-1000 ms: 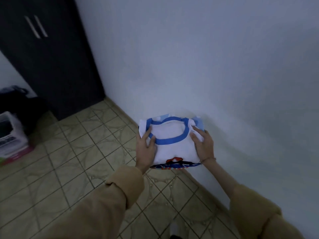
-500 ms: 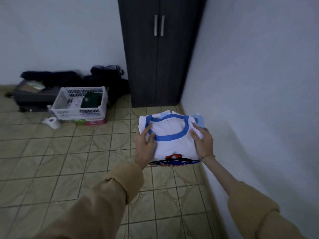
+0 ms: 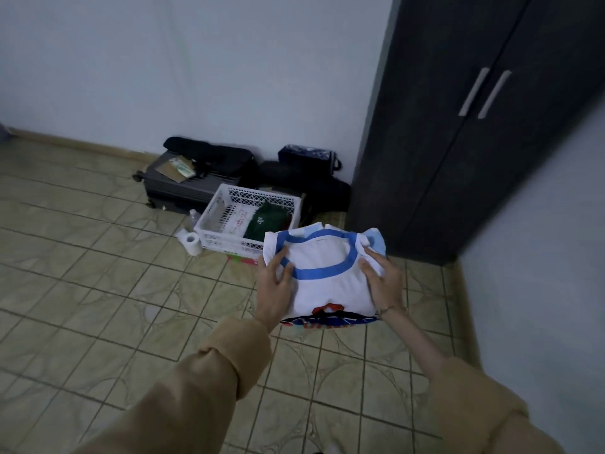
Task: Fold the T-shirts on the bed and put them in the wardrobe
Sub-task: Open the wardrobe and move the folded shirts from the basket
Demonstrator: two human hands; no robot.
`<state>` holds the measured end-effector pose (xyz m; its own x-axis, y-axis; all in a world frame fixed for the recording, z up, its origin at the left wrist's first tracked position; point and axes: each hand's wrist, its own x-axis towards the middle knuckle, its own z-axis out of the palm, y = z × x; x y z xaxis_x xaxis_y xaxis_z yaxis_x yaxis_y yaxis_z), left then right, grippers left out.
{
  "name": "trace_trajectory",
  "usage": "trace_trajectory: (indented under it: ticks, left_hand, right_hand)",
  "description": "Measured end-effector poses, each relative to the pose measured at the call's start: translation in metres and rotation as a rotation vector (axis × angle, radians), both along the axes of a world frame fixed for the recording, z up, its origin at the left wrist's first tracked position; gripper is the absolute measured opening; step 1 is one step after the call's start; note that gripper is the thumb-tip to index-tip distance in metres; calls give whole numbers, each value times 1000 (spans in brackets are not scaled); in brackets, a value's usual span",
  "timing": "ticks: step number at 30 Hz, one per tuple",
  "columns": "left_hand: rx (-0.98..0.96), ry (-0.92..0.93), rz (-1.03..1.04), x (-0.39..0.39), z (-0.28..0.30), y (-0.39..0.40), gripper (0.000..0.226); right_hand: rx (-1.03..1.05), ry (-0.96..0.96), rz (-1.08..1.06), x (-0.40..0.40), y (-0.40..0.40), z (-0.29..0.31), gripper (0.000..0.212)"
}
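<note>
Above the tiled floor (image 3: 98, 290), folded T-shirts (image 3: 327, 280) are gripped at the sides between the left hand (image 3: 274, 290) and right hand (image 3: 384, 283), fingers curled on top, near a closed wardrobe (image 3: 458, 142) and a crate (image 3: 229, 217).

Dim, bluish, flat indoor light, soft shadows, slight blur throughout, wide-angle bending at the edges
</note>
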<state>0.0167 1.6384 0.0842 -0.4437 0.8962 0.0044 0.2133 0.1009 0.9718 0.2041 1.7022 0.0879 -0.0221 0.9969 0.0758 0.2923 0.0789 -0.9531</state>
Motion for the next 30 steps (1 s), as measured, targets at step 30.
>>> trace_trajectory:
  ticks: [30]
  left_hand:
    - [-51,-209,838,-331,-224,447,38]
  right_hand:
    - [-78,-239,762,-447,562,-216,32]
